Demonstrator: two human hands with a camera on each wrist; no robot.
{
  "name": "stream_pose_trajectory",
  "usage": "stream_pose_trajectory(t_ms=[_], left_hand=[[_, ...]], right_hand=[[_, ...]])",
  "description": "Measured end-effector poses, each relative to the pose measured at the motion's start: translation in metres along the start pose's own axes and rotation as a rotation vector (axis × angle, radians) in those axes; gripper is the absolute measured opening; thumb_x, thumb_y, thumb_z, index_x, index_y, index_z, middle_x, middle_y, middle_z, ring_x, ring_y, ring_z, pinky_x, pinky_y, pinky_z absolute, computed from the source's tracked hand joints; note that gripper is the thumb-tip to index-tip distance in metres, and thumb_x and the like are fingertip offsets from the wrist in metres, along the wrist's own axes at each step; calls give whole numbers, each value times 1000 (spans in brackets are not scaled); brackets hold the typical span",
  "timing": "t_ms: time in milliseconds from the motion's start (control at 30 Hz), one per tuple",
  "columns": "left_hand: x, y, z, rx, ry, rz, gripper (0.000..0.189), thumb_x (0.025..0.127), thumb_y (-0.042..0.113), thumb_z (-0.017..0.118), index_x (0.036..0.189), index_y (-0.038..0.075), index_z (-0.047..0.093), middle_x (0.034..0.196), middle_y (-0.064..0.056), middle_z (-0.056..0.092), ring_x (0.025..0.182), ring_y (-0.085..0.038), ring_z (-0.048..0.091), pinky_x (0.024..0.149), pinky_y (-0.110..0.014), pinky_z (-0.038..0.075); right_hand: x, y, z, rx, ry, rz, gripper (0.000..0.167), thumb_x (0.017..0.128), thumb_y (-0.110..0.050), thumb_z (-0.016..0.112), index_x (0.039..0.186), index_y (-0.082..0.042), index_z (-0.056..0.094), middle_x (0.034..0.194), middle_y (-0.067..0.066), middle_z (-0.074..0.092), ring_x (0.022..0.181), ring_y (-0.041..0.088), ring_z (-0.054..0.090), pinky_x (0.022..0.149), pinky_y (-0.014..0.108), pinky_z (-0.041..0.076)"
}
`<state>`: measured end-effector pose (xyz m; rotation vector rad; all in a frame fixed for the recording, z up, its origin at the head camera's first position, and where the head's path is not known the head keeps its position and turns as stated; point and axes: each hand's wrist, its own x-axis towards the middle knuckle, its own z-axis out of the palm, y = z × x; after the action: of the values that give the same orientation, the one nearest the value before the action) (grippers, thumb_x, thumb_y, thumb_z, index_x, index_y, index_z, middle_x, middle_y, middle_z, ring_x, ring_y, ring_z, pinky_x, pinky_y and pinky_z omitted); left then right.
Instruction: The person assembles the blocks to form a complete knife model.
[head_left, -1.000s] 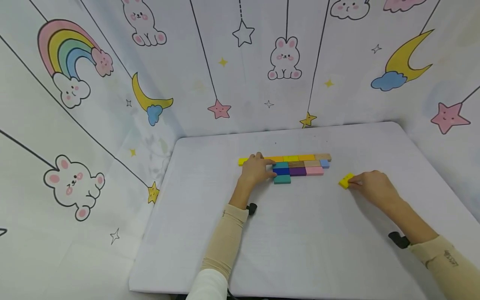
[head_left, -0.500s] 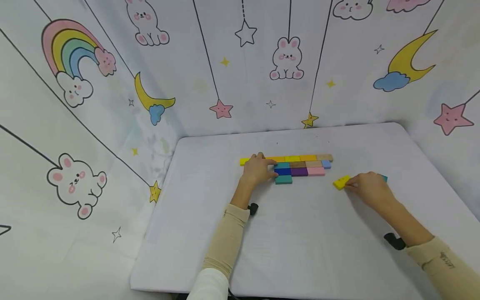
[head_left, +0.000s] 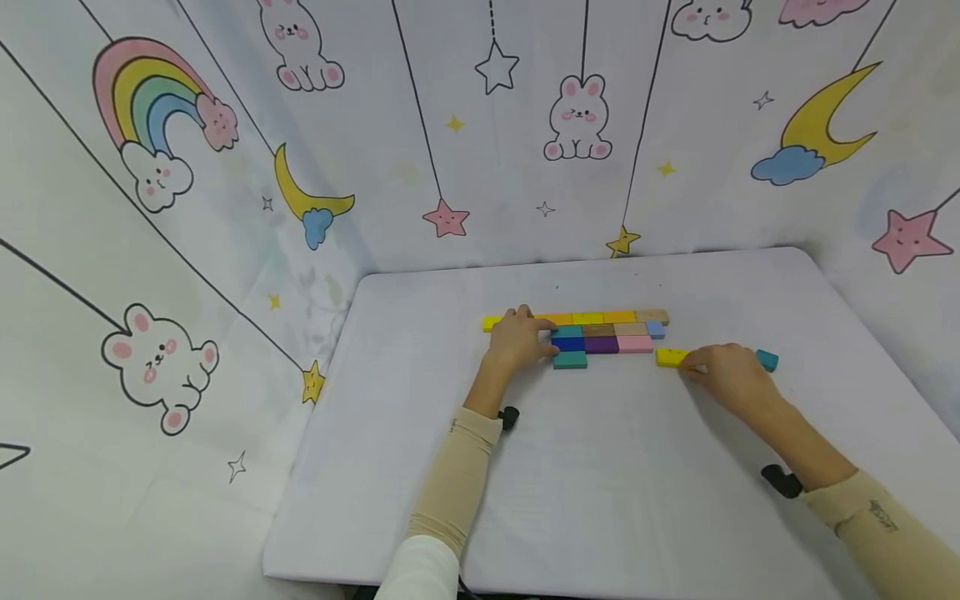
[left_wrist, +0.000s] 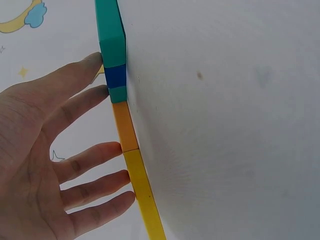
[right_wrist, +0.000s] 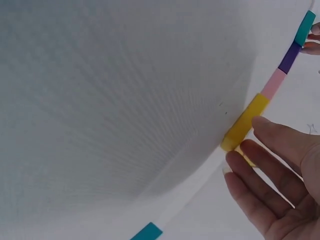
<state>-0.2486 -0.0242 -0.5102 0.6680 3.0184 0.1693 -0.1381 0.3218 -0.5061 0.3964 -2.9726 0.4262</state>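
Note:
Flat coloured wooden blocks (head_left: 600, 344) lie in rows on the white table. My left hand (head_left: 517, 342) is at their left side, fingers spread. In the left wrist view, thumb and index fingertips touch the ends of the dark blue block (left_wrist: 116, 76) and teal blocks; the other fingertips rest along the orange block (left_wrist: 125, 126) and yellow strip (left_wrist: 142, 182). My right hand (head_left: 731, 375) pinches a yellow block (right_wrist: 245, 122) between thumb and fingers, just right of the pink block (head_left: 635, 344) and slightly nearer me. The fingers hide its right end.
A loose teal block (head_left: 767, 360) lies beyond the right hand, partly covered by it. One teal block (head_left: 570, 360) sticks out in front of the rows at left. A patterned cloth wall (head_left: 517, 183) rises behind the table (head_left: 585, 492).
My right hand has brought the yellow block leftward and turned it from a slant to parallel with the rows. The loose teal block has come into sight. The left hand stays in place.

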Motion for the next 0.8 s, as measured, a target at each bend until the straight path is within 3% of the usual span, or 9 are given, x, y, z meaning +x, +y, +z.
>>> stream_pose_trajectory(t_ms=[200,800], left_hand=[[2,1,1,9,-5,3,51,93,63,70,140,44,66,129,-5,58,110,-21,54,82,-35,55],[1,-1,1,-3,4,-4,51,92,63,70,139,43,67,129,-5,59,111,-21,54,85,-37,55]], right_hand=[[4,5,4,-43,37,-64,21,85,0,83,106,0,81,112,24,75,104,48,70,83,57,58],[6,8,8,-20,44,-80,18,87,2,81,105,-1,81,111,22,75,102,49,70,83,59,57]])
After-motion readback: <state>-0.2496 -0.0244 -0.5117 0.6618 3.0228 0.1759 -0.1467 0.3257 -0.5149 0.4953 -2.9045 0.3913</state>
